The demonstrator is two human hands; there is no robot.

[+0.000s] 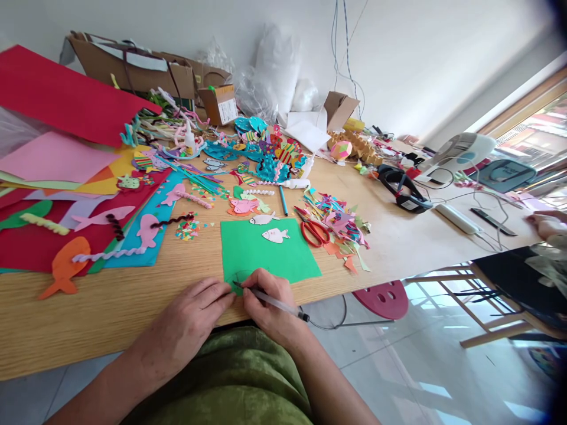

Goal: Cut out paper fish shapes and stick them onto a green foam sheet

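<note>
A green sheet (292, 260) lies at the table's front edge, with faint drawn lines near its lower left corner. My right hand (270, 301) holds a pen (281, 304), its tip on the sheet by those lines. My left hand (190, 316) lies nearly flat, fingers extended, its fingertips at the sheet's lower left corner. Two white fish cutouts (275, 235) rest on the upper part of the sheet. Red-handled scissors (315, 233) lie along its right side.
Paper scraps (339, 218) are heaped right of the sheet. Coloured paper (101, 215) with fish cutouts covers the left. Behind are craft pieces, a glue bottle (189, 139) and boxes (221, 105). A headset (405, 189) sits at right; another person's hand (547, 224) shows far right.
</note>
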